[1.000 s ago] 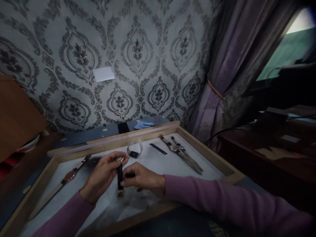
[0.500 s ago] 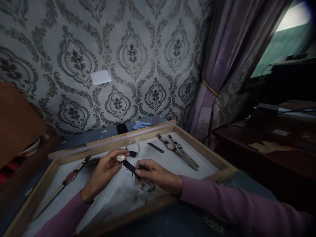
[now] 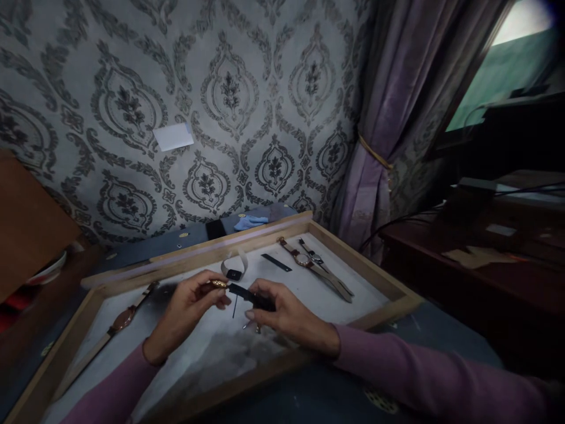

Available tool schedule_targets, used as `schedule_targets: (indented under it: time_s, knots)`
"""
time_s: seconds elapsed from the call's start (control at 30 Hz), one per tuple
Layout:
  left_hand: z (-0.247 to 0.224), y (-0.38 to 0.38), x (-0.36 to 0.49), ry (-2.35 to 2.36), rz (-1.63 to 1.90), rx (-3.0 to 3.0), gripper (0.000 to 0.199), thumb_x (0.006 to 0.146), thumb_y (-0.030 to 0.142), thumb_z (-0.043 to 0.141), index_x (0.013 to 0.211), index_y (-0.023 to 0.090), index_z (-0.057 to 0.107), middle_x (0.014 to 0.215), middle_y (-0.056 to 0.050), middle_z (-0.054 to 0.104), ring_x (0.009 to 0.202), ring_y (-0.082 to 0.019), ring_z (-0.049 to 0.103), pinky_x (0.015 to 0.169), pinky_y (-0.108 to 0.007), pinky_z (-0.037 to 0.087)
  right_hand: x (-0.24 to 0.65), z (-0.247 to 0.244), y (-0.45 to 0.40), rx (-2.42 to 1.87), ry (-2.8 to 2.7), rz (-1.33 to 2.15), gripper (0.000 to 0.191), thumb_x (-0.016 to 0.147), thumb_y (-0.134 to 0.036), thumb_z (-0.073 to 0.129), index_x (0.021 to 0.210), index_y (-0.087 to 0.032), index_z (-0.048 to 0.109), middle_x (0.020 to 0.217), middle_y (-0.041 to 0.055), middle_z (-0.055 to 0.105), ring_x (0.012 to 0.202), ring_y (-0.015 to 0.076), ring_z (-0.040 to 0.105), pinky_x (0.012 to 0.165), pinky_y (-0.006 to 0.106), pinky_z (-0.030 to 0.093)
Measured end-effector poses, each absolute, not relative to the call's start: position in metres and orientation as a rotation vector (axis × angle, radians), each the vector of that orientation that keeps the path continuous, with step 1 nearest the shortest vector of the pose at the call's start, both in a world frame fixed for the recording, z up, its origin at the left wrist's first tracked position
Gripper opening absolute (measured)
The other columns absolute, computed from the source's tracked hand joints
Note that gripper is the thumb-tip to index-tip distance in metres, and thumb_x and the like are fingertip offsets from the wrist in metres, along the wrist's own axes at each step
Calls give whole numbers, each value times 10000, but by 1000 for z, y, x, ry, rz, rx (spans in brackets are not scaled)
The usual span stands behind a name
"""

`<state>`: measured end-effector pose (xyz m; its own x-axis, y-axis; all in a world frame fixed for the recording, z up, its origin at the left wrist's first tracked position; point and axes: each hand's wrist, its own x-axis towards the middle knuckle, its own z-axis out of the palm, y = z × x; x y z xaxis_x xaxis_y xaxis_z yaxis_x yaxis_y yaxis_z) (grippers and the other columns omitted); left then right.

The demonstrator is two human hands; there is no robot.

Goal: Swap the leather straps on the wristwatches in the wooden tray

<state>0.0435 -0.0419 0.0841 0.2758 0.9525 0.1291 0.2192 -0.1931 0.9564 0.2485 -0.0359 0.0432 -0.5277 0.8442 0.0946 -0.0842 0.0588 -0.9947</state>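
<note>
Above the wooden tray (image 3: pixel 362 266), the right hand (image 3: pixel 289 312) pinches the watch (image 3: pixel 235 288) by its black strap (image 3: pixel 242 292), the left hand (image 3: pixel 180 312) its gold case (image 3: pixel 218 284). A loosened pinch could let it fall against the pale-strapped watch (image 3: pixel 233 275) just beyond.

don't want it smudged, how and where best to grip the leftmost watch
Probably the round case, pinched by its edges from above: the brown watch lies flat in the tray, its straps stretched out either way, and the case is its widest part.
</note>
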Motion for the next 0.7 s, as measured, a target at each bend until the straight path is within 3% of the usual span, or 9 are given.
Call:
schedule_targets:
  time_s: [0.1,0.27,0.47,0.6,0.7]
  knots:
    - [83,-37,46,1073,851,1597,327,814,454,642,723,144,597,526,-3,590,496,-128,555,481,-219,418,256,45,-31,-887,-1643,1400,315,807,-458,634,903,-168,556,650,-16,572,573,113,460,532,224,337]
    - [77,-26,55,1048,822,1440,391,804,511,629,702,140,563,614,-5,600,448,-80,521,435,-190,346,274,45,-19,-972,-1857,1214,292,846,-390,575,687,-149,617,582,4,569,529,101,398,505,231,295]
    - [68,-15,67,1035,785,1412,395,770,511,672,727,136,555,611,9,584,434,-70,512,413,-177,309,289,35,-22,-1007,-1833,1408,282,804,-365,594,645,-133,611,573,5,586,512,85,442,502,217,313]
    - [61,-21,74,1048,813,1357,375,779,494,673,813,138,560,680,-17,612,520,-97,571,446,-178,369,288,29,-24,-1077,-1575,1612,315,759,-442,627,667,-149,560,592,6,609,457,70,391,439,202,258]
    - [56,-32,83,977,845,1341,329,790,440,674,851,150,531,785,-49,627,686,-148,631,566,-226,485,280,20,-20,-1096,-1457,1646,386,749,-533,598,683,-166,496,586,-11,570,424,56,331,408,196,207]
